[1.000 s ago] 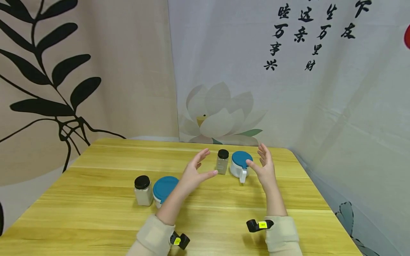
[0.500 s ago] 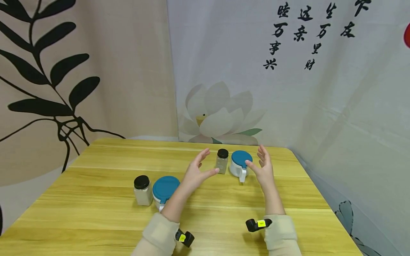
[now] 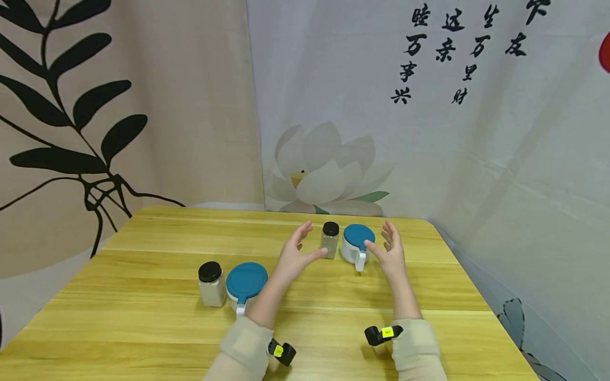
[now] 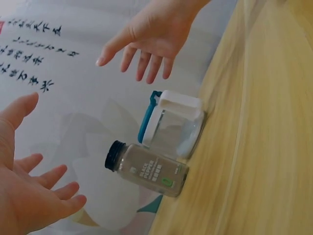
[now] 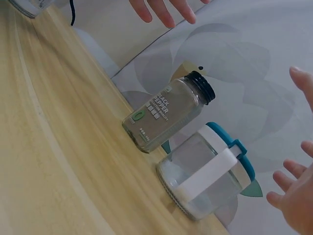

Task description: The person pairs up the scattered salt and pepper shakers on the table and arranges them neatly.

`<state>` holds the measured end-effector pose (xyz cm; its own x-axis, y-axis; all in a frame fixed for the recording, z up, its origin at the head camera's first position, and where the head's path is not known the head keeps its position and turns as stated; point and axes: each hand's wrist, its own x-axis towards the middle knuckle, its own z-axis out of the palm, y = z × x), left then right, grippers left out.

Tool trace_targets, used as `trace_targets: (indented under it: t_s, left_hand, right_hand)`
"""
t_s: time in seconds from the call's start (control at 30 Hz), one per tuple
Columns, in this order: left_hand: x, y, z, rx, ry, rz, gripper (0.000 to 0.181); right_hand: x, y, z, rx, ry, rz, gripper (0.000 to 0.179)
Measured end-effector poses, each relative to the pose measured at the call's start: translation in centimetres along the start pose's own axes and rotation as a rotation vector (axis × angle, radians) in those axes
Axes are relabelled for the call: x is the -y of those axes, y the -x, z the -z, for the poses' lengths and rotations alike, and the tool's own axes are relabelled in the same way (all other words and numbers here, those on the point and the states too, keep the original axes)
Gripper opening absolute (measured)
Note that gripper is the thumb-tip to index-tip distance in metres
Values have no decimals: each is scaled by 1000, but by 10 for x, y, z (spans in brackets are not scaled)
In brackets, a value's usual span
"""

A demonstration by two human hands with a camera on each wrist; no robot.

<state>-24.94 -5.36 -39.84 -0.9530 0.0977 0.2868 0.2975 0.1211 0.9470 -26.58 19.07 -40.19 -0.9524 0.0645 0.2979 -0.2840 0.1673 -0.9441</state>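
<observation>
My left hand (image 3: 294, 258) is held up over the table with spread fingers and holds nothing. Its thumb overlaps a black-capped pepper bottle (image 3: 330, 244) in the head view; the left wrist view shows them apart. Beside that bottle stands a clear jar (image 5: 205, 171) with a blue lid and white handle. My right hand (image 3: 391, 253), just right of this jar, is raised with its fingers spread and nothing in it. In the left wrist view both the jar (image 4: 173, 125) and the bottle labelled black pepper (image 4: 151, 169) stand upright on the table.
A second black-capped bottle (image 3: 212, 288), with pale contents, stands at the left. Next to it is another blue-lidded jar (image 3: 246, 281), partly hidden by my left forearm. All stand on a wooden table (image 3: 157, 328), with printed cloths (image 3: 333, 106) hanging behind it.
My left forearm has shifted slightly right, uncovering more of the left blue-lidded jar and its handle. My right hand has dropped a little. Bottles and jars have stayed in place.
</observation>
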Motion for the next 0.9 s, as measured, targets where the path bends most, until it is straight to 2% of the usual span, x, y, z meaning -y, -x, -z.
trace_targets:
  t_s: [0.27,0.4,0.63,0.9]
  left_hand:
    - [5,-4,-7,-31,31,28,75]
    - [8,-6,-10,-51,39,46,74]
    - [13,-8,-13,-63,71,60,74]
    - [23,-9,-17,-85,101,95,77]
  right_hand:
    - [-34,-12,1,-33,13,5,82]
    - [-36,-12,0,-28,2,-7,83]
    - [-20,-3,-2,4,-13,-23,85]
    - [-52,-12,1,-25,3,-16,84]
